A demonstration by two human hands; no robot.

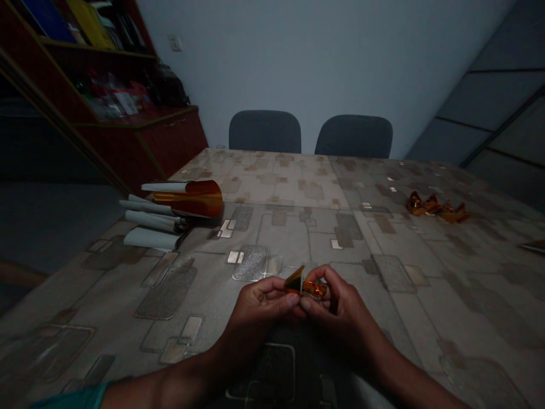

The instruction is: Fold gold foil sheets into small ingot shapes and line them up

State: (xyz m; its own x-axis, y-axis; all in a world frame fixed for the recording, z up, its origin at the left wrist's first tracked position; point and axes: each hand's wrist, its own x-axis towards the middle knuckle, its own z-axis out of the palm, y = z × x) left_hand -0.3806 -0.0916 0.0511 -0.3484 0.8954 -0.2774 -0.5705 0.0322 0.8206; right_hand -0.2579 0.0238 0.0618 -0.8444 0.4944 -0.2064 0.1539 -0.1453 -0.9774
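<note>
Near the front middle of the table, both my hands hold a small folded piece of shiny orange-gold foil paper (315, 288). My left hand (270, 301) pinches its left part, where a flap points upward. The fingers of my right hand (334, 298) are curled round the crumpled right part. My fingertips almost meet under the piece and hide some of it. Farther right on the table lie several folded orange-gold foil pieces (438, 209) in a row. Over on the left rests a stack of curled sheets (187, 199), gold on one side and pale on the other.
A patterned cloth (281, 227) covers the table (306, 182). Two grey chairs (264, 132) stand at its far edge before a pale wall. On the left is a reddish wooden cabinet (174, 139) with filled shelves. A flat item (534, 246) lies at the right edge.
</note>
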